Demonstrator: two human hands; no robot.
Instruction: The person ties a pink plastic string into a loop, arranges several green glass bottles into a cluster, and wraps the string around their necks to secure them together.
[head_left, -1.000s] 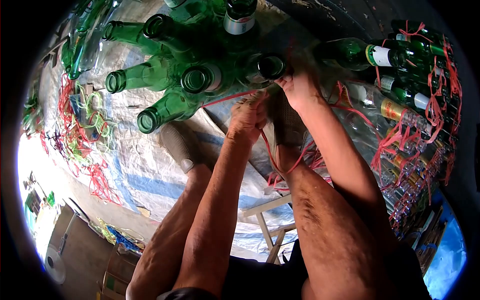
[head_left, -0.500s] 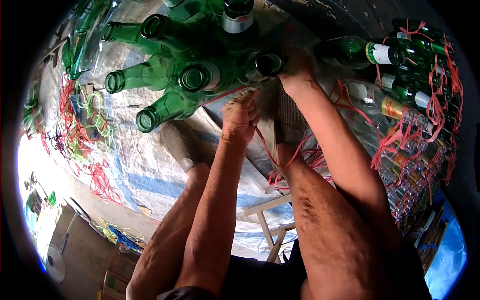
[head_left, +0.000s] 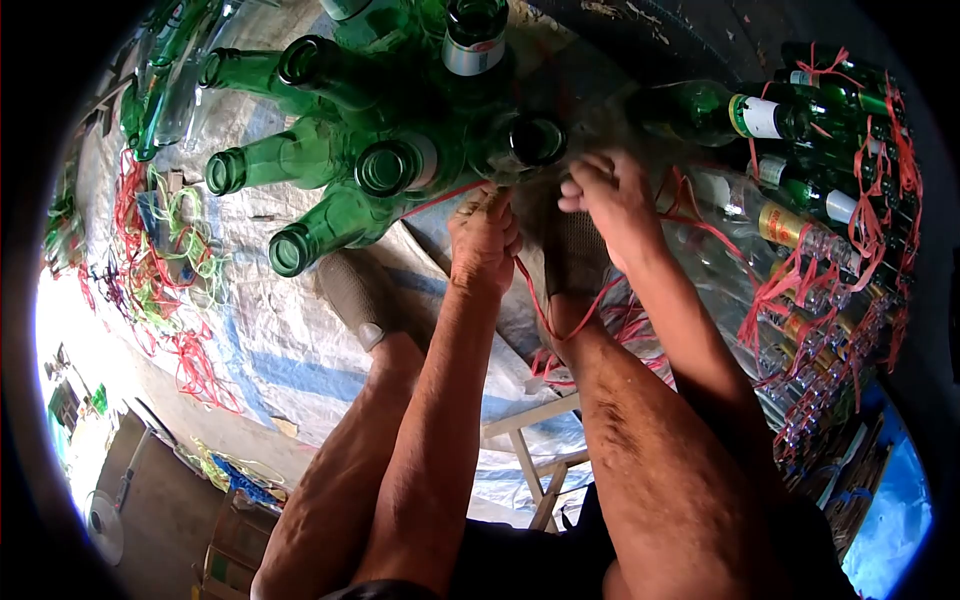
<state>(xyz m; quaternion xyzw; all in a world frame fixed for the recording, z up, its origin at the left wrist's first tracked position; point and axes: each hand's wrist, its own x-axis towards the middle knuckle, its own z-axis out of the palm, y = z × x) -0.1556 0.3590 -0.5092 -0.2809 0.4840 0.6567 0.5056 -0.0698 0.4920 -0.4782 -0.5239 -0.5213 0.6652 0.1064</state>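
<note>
My left hand [head_left: 482, 238] is closed in a fist on a red plastic string [head_left: 446, 203]. From the fist, the string runs taut up-left along the green bottles, while its slack end hangs in a loop by my right ankle. My right hand [head_left: 615, 205] is just right of the nearest upright bottle [head_left: 537, 141], apart from it. Its fingers are loosely bent and spread, with nothing visible between them. Several green glass bottles [head_left: 395, 166] stand clustered before me, mouths up, the outer ones leaning outward in this wide view.
Tied bundles of bottles [head_left: 840, 205] with red strings are stacked at the right. Loose red and green strings [head_left: 180, 250] lie at the left on a white-and-blue sheet [head_left: 300, 370]. My shoes [head_left: 355, 290] flank my left hand. A wooden stool frame [head_left: 530, 465] is below, a fan [head_left: 103, 525] lower left.
My right hand has drawn back from behind the nearest bottle toward me, and its fingers now show. My left fist has barely moved and keeps the string.
</note>
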